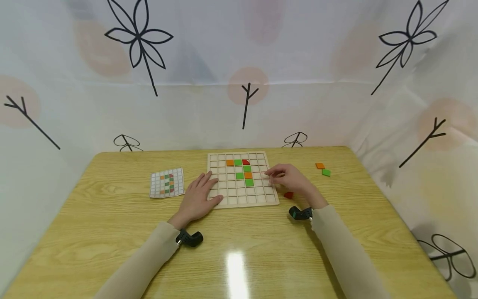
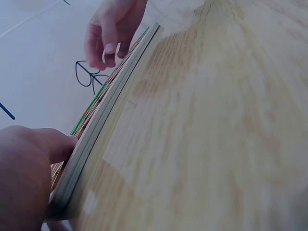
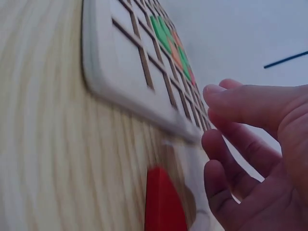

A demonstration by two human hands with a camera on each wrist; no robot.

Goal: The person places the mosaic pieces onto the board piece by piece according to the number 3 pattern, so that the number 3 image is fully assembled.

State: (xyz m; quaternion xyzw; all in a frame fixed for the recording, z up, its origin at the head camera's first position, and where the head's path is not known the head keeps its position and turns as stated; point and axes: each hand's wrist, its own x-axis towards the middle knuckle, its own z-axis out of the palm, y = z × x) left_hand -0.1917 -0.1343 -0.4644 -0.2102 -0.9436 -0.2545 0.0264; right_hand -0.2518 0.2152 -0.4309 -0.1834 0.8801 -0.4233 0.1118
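A pale wooden grid board (image 1: 228,200) lies on the table, with several green and orange square tiles and one red tile (image 1: 245,162) in its cells. My left hand (image 1: 198,198) rests at the board's left edge, fingers extended over the rim; its thumb (image 2: 60,144) touches the edge in the left wrist view. Over the board's right edge hovers my right hand (image 1: 286,177), fingers loosely bent, with no tile visible between them. Below it, a red tile with a curved side (image 3: 163,202) lies on the table beside the board's corner.
A printed card (image 1: 154,192) with a coloured grid pattern lies left of the board. To the far right are a loose orange tile (image 1: 320,165) and a loose green tile (image 1: 326,172). A white patterned cloth (image 1: 201,112) hangs behind the wooden table (image 1: 112,216).
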